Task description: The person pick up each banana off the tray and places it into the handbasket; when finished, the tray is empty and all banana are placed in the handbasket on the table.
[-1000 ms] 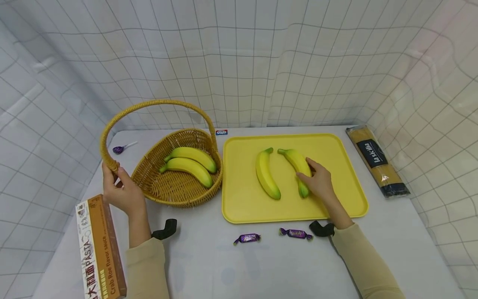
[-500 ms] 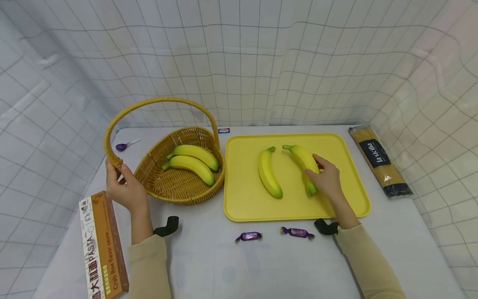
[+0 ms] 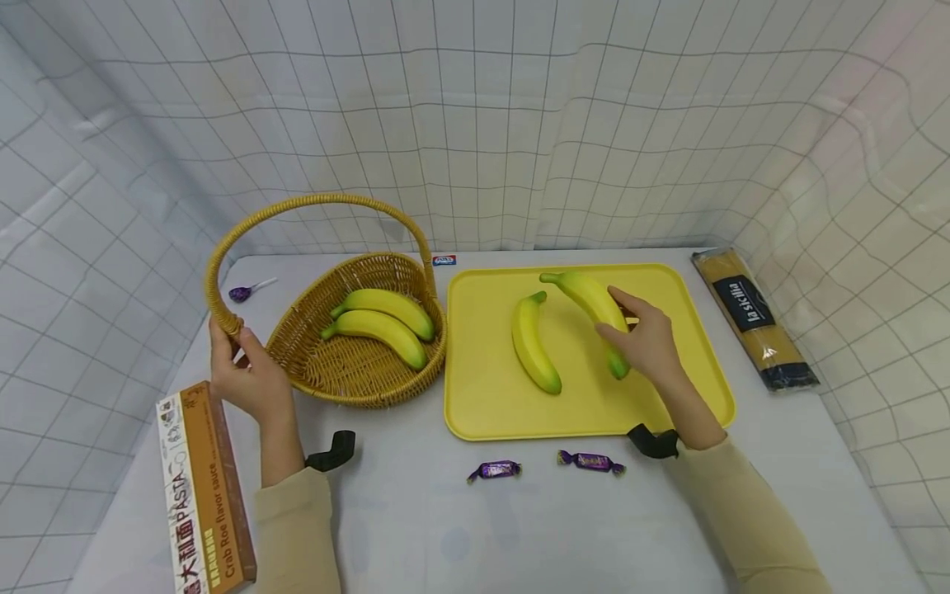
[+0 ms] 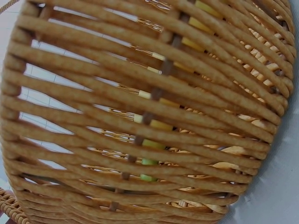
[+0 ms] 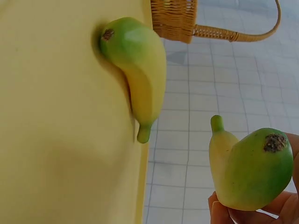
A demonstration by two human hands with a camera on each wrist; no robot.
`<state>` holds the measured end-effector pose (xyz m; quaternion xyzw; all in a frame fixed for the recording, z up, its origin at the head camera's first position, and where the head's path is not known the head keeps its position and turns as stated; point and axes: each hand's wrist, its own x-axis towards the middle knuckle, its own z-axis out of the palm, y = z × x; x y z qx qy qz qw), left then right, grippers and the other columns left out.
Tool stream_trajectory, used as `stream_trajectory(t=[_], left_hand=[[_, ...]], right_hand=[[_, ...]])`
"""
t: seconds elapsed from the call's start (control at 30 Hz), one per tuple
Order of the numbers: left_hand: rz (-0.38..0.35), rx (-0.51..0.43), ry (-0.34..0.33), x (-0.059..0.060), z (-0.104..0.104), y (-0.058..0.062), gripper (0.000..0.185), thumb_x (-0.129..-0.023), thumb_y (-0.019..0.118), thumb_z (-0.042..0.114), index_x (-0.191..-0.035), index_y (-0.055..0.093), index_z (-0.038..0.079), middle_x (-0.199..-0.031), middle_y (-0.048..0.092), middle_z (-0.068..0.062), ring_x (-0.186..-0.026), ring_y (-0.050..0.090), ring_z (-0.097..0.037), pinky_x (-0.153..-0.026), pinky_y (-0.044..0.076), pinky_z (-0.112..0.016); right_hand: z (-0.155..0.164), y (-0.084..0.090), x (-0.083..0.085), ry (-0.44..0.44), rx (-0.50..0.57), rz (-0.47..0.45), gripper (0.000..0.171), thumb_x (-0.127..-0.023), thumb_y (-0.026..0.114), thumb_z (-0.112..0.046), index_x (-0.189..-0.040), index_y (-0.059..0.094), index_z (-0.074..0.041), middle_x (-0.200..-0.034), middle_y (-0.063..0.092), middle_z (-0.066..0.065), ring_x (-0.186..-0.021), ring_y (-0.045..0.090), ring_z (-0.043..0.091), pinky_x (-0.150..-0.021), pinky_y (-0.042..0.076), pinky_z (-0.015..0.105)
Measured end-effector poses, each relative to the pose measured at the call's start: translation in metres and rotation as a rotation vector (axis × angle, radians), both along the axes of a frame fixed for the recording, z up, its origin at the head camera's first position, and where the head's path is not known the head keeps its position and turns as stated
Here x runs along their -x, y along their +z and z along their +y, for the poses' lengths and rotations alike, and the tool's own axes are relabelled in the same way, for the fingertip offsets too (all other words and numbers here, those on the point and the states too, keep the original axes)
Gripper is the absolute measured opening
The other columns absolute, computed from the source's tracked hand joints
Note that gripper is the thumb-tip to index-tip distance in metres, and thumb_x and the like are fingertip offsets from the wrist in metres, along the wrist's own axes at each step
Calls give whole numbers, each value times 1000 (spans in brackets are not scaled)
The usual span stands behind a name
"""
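Note:
My left hand (image 3: 256,381) grips the lower left end of the wicker basket's handle (image 3: 215,285). Two yellow bananas (image 3: 382,328) lie side by side inside the basket (image 3: 337,373), which tilts toward me. Its woven side (image 4: 140,107) fills the left wrist view, with bits of yellow and green showing through the gaps. Over the yellow tray (image 3: 486,417), my right hand (image 3: 647,340) holds a banana (image 3: 590,299) between thumb and fingers. In the right wrist view this banana (image 5: 257,170) is raised, green tip toward the camera. Another banana (image 3: 533,345) lies on the tray.
Two purple-wrapped candies (image 3: 591,462) lie in front of the tray. A pasta box (image 3: 211,487) stands at the left, and a pack of spaghetti (image 3: 753,318) lies at the right. Behind the basket are a lollipop (image 3: 241,293) and a small blue-red packet (image 3: 444,260).
My right hand has lifted its banana off the tray and shifted it slightly left and away from me. The left hand keeps its grip on the basket handle.

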<state>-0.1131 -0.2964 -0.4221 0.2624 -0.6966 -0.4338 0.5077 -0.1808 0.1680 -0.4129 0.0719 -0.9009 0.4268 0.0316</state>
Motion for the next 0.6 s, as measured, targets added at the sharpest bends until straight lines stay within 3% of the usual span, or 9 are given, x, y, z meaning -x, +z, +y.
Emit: stream_trajectory(t=[0.2, 0.6], left_hand=[[5, 16, -8, 0, -1, -1, 33, -100, 53, 22, -131, 62, 25, -115, 71, -3, -96, 60, -1, -75, 44, -13], [2, 1, 11, 2, 0, -1, 33, -100, 53, 20, -131, 63, 24, -114, 71, -6, -95, 59, 1, -75, 44, -13]], right_hand=[[-25, 13, -2, 86, 51, 47, 61, -86, 71, -10, -143, 49, -3, -125, 62, 22, -108, 59, 34, -86, 52, 48], [-101, 35, -1, 314, 46, 96, 61, -85, 72, -14, -141, 51, -2, -124, 64, 16, -102, 61, 27, -79, 56, 39]])
